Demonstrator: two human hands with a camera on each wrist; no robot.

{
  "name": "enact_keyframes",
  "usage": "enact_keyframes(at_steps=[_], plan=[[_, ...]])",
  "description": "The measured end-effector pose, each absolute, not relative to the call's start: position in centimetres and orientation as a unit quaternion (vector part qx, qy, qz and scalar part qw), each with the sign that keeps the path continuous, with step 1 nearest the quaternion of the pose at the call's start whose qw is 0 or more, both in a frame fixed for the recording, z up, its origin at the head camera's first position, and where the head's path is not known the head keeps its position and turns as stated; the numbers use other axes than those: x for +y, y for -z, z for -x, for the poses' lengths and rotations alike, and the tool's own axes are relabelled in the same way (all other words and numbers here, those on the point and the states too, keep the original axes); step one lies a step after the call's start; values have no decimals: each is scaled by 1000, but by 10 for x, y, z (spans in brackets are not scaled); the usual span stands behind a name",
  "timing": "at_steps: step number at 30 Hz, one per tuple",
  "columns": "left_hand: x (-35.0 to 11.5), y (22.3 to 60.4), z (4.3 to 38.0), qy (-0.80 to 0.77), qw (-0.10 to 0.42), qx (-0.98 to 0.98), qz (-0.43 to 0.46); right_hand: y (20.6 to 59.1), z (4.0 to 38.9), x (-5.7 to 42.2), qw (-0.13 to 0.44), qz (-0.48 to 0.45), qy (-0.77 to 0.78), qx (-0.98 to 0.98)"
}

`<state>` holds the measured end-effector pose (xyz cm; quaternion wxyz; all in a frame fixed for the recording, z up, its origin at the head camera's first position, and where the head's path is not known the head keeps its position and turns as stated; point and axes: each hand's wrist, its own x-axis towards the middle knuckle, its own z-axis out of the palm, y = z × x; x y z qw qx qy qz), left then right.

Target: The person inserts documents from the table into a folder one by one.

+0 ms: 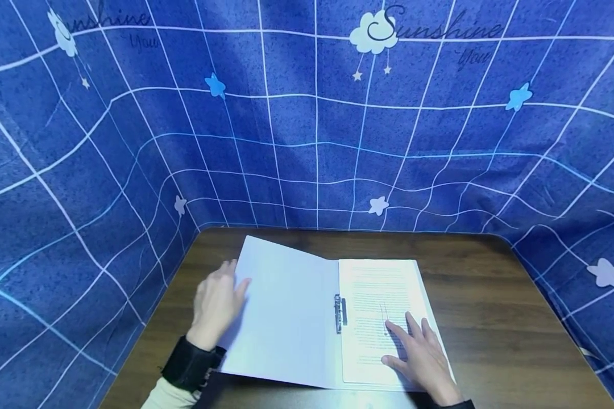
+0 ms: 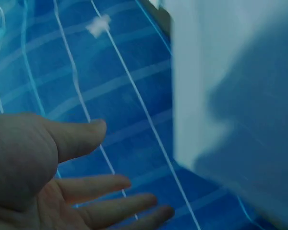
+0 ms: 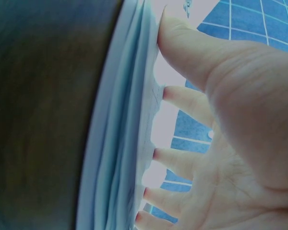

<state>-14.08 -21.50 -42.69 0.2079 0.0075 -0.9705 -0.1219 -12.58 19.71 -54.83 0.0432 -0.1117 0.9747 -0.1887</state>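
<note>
A white folder (image 1: 286, 318) lies spread open on the wooden table, with a metal clip (image 1: 338, 313) near its fold. Printed sheets (image 1: 373, 284) are stacked on its right side. My left hand (image 1: 217, 304) is beside the outer edge of the left cover. In the left wrist view its fingers (image 2: 117, 211) are extended and apart from the white cover (image 2: 197, 86), which a shadow partly darkens. My right hand (image 1: 422, 358) rests with spread fingertips on the top sheet. Seen from the right wrist, the thumb and fingertips (image 3: 175, 158) touch the paper, above several layered sheet edges (image 3: 117, 143).
The brown wooden table (image 1: 491, 318) extends beyond the folder to the right and behind it. A blue cloth (image 1: 297, 125) with a white grid, stars and clouds hangs behind the table and along its sides.
</note>
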Motion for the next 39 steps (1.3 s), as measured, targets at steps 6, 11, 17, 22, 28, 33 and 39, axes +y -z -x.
enact_keyframes(at_steps=[6, 11, 17, 22, 28, 33, 39], plan=[[-241, 435, 137, 187, 99, -970, -117, 546, 127, 200, 46, 110, 179, 977], [-242, 442, 137, 205, 79, -969, -115, 545, 129, 199, 60, 99, 176, 978], [-240, 436, 136, 217, 80, -967, -103, 545, 129, 200, 62, 96, 174, 978], [-238, 415, 135, 246, 80, -965, -45, 543, 130, 201, 50, 99, 170, 979], [-230, 380, 132, 278, 88, -955, 62, 541, 129, 203, 39, 104, 177, 978], [-217, 359, 127, 303, 82, -942, 120, 540, 132, 203, 40, 107, 180, 977], [-188, 343, 126, 365, 71, -913, 169, 539, 138, 202, 43, 99, 178, 978]])
